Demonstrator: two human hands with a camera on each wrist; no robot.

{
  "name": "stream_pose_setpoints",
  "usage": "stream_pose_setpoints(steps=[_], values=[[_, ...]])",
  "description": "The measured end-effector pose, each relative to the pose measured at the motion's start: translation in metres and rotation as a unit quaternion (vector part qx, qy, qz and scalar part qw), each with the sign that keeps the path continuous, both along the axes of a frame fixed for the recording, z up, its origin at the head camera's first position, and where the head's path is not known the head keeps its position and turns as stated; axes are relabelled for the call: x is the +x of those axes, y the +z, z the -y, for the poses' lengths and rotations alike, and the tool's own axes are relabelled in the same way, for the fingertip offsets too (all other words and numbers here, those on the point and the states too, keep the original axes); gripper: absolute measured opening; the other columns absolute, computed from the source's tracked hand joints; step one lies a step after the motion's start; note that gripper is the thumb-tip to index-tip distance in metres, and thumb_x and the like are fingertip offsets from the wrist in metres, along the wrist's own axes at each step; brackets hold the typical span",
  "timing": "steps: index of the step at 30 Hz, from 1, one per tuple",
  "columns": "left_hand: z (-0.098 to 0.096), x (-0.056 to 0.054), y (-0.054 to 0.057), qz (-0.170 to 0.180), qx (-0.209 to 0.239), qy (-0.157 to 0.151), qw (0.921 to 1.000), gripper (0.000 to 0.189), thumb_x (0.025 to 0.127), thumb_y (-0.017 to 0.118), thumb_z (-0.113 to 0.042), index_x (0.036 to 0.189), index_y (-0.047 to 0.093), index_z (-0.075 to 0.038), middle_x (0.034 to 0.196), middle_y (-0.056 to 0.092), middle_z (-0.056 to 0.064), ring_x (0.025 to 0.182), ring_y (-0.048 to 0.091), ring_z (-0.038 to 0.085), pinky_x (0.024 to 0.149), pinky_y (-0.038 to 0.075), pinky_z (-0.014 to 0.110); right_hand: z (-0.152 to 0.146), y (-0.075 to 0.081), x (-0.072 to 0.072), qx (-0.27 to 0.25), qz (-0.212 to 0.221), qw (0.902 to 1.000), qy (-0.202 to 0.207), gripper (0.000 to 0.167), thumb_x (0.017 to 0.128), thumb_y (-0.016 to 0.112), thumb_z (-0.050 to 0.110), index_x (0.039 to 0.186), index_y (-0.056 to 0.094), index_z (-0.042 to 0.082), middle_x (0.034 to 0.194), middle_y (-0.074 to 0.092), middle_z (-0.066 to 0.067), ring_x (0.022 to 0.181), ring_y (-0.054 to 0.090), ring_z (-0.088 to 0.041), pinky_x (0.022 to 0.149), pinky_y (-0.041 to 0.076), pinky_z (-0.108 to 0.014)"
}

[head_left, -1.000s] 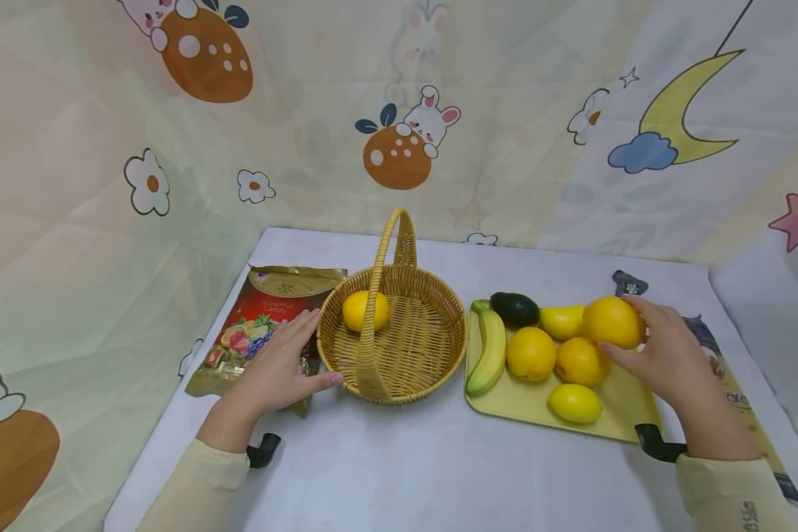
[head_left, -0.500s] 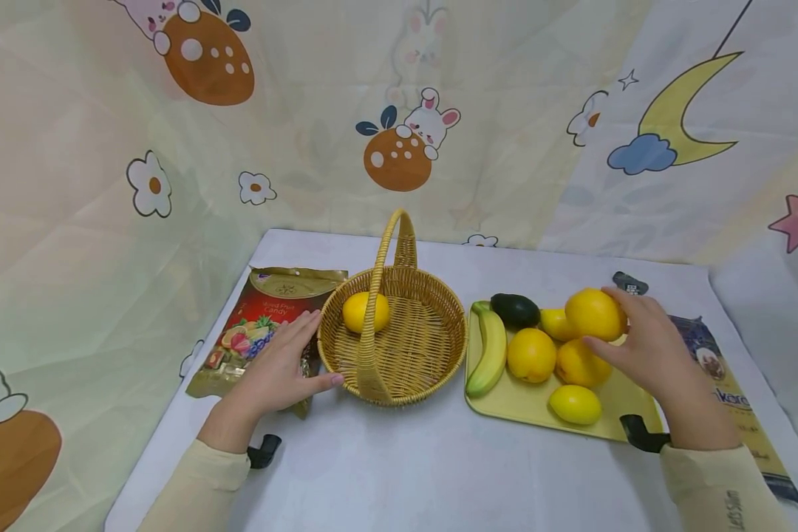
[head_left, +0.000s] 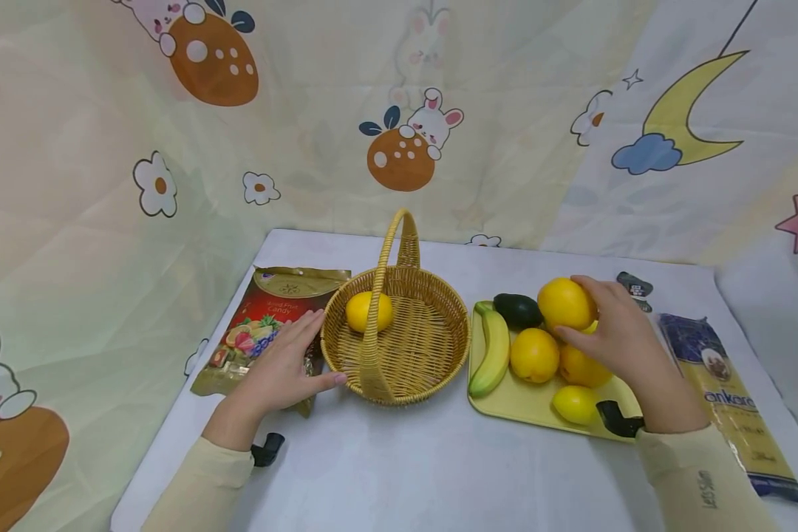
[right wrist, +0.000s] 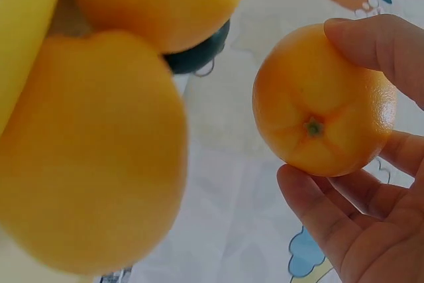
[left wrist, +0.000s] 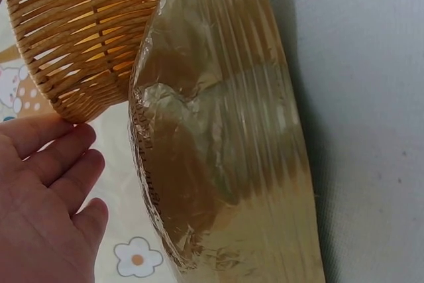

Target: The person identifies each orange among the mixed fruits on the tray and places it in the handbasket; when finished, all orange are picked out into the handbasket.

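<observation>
An orange (head_left: 566,304) is gripped between the thumb and fingers of my right hand (head_left: 615,325), raised over the far part of the yellow tray (head_left: 525,414). The right wrist view shows the stem end of this orange (right wrist: 315,107). Below it on the tray lie two more oranges, one of them (head_left: 535,355) in plain sight, plus a lemon (head_left: 575,405), a banana (head_left: 492,351) and an avocado (head_left: 517,311). With straight fingers, my left hand (head_left: 279,369) touches the left side of the wicker basket (head_left: 432,377). Inside that basket sits a yellow-orange fruit (head_left: 359,312).
A red and gold candy bag (head_left: 253,325) lies left of the basket, partly under my left hand. Right of the tray is a blue and gold packet (head_left: 731,399). The basket's tall handle (head_left: 384,273) arches over its middle. A small dark object (head_left: 635,284) lies behind the tray.
My right hand has carried the orange leftward and slightly up, from the tray's right part toward the avocado. My left hand has stayed at the basket.
</observation>
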State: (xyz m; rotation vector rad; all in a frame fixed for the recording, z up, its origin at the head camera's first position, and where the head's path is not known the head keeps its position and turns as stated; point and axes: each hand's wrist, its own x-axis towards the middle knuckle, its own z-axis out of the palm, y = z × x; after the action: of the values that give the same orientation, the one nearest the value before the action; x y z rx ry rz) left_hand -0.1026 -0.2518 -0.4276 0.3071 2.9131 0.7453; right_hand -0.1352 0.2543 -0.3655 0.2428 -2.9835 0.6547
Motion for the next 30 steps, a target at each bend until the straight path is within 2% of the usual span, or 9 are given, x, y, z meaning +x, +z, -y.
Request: stream_pose_setpoints(steps=[12,30], values=[[0.0,0.001,-0.001,0.0,0.007,0.0,1.0,0.122,0.075,0.076,-0.08,0.169,0.022,-0.023,0.176,0.022,0.01,0.161,0.019,0.046,0.128,0.017,0.07,0.034,0.007,-0.005,-0.024,0.002,0.9994,0.026,0.088,0.088,0.085,0.024,0.16,0.037,0.01,0.15,0.045,-0.028,0.128,0.049,-0.047,0.106,0.046,-0.073],[-0.001,0.001,0.001,0.002,0.012,-0.001,0.9999,0.121,0.077,0.077,-0.076,0.169,0.022,-0.021,0.176,0.022,0.011,0.161,0.018,0.046,0.129,0.015,0.068,0.075,0.021,-0.017,-0.022,-0.003,0.9969,0.075,0.085,0.088,0.084,0.022,0.159,0.04,0.012,0.149,0.047,-0.023,0.127,0.051,-0.043,0.106,0.05,-0.067]])
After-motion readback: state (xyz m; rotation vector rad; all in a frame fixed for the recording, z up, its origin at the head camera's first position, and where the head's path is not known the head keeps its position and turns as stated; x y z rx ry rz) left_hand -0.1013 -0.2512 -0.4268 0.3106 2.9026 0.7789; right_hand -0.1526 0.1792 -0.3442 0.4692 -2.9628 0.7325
